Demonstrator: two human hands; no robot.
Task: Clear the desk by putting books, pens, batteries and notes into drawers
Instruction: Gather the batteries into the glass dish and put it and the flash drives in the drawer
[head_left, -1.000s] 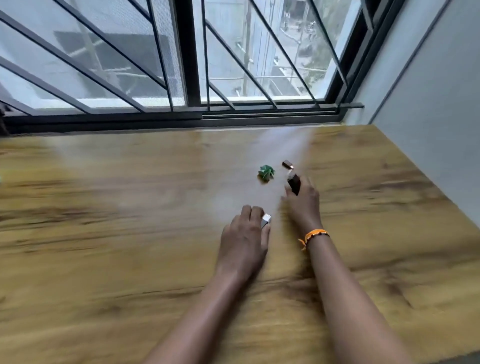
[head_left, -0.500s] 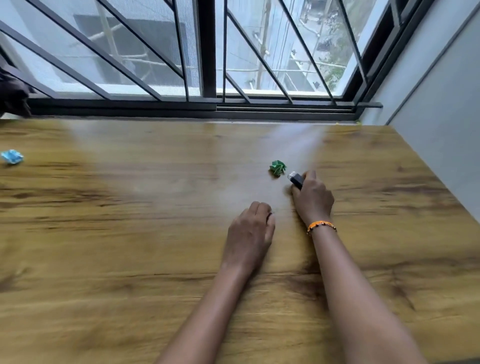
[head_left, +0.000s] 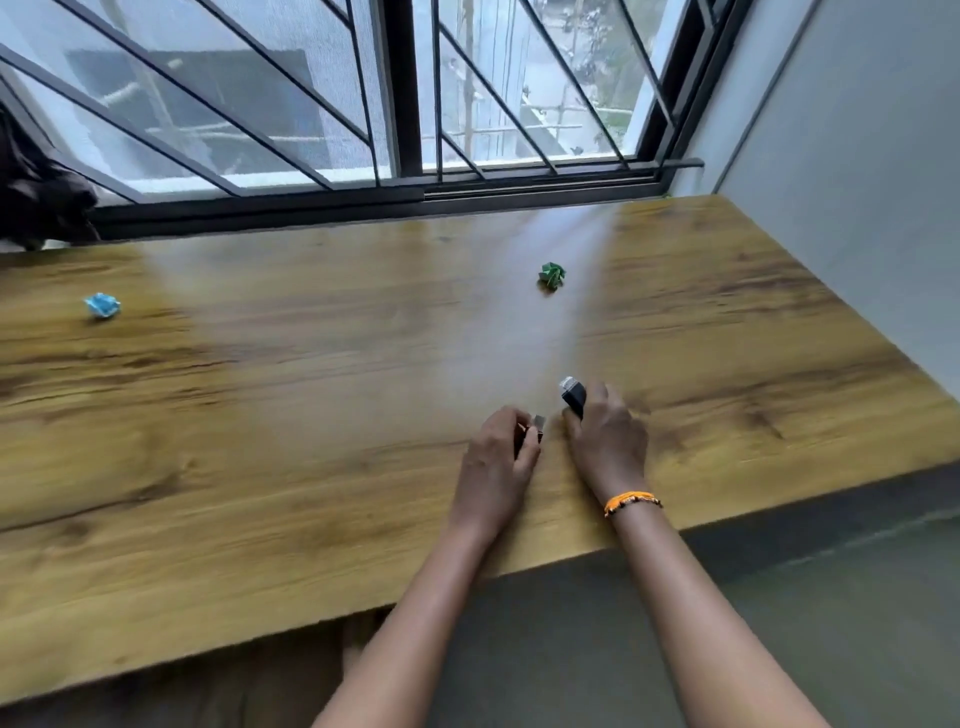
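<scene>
**Supervisor:** While both of your hands are loaded, confirm each grip. Your right hand (head_left: 605, 441) has its fingers curled around a dark battery (head_left: 573, 397), with the pale end cap protruding above the knuckles. Your left hand (head_left: 498, 462) is curled around a second battery (head_left: 535, 428); only its metallic tip shows between the fingers.

**Operator:** Why hold them upright in a closed fist?

**Supervisor:** In my judgement, a wrapped grip stops a cylindrical cell from rolling free during transfer. Both hands sit low over the table (head_left: 311, 415), side by side near its front edge, which suits withdrawal toward a drawer. No drawer is visible from this view, so you must locate it before moving.

**Operator:** What remains on the surface?

**Supervisor:** Two crumpled notes. The green note (head_left: 551, 275) lies beyond your hands, toward the window (head_left: 405, 104). The blue note (head_left: 102, 305) lies well apart at the far left. Neither is touched.

**Operator:** Any risk?

**Supervisor:** With both hands occupied, opening a drawer may require you to combine the batteries in one hand first. Blur hides the finger detail; verify your hold by feel.
</scene>
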